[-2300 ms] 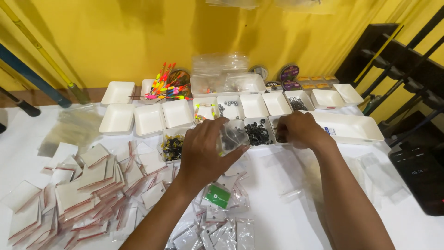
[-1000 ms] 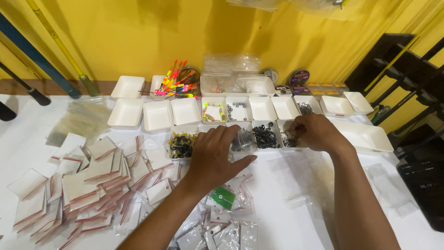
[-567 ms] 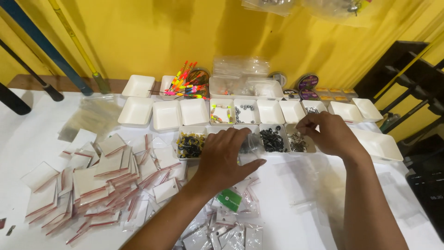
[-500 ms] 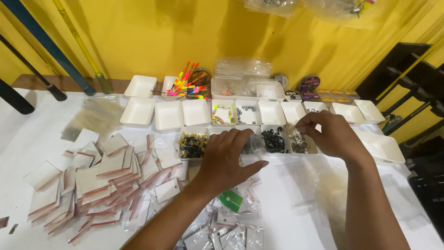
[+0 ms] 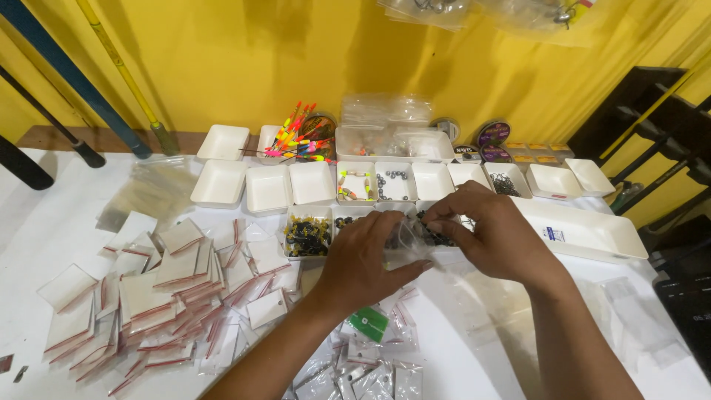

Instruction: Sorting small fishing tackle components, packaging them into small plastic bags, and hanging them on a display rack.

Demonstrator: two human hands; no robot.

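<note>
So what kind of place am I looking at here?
Probably a small fishing-tackle packing bench. Bright floats stand in a white tray, spools of line sit by the yellow wall, and zip bags cover the table. Both hands, left hand and right hand, hold a small clear bag.

2 bare forearms enter from the lower edge. Left hand [image 5: 364,255] and right hand [image 5: 495,235]: no gloves, rings, watch or wristbands visible. No sleeve shows on either arm up to the frame edge. Fingernails short, unpainted where seen.
</note>
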